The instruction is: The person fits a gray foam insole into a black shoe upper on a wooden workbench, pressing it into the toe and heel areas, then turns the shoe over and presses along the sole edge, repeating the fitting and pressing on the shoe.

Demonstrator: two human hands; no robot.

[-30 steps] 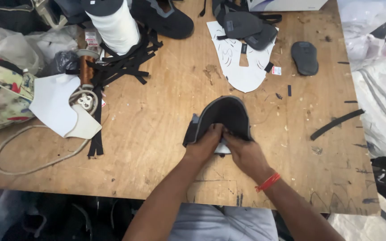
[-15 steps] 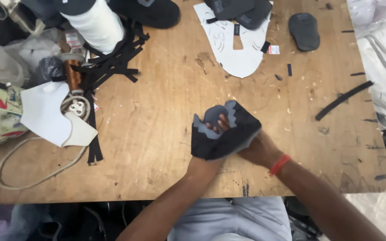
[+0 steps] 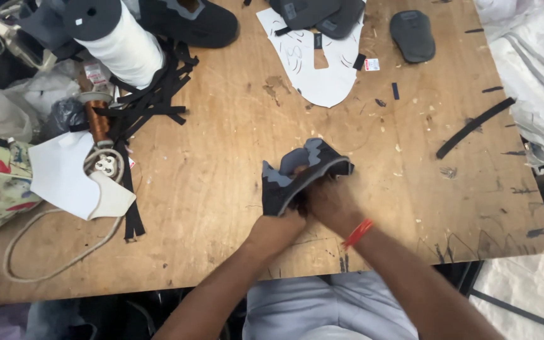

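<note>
The left hand (image 3: 276, 228) sits mostly hidden inside the dark shoe upper (image 3: 300, 173); the right hand (image 3: 330, 204) is motion-blurred, fingers indistinct. The thread spool (image 3: 118, 41) is cut off at top.

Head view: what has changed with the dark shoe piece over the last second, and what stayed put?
The dark shoe upper lay flat and rounded on the wooden table a second ago; both hands have since lifted and folded it. Now the left hand and right hand grip it bunched, grey edge up. The white paper pattern, thread cone and black strip have not moved.
</note>
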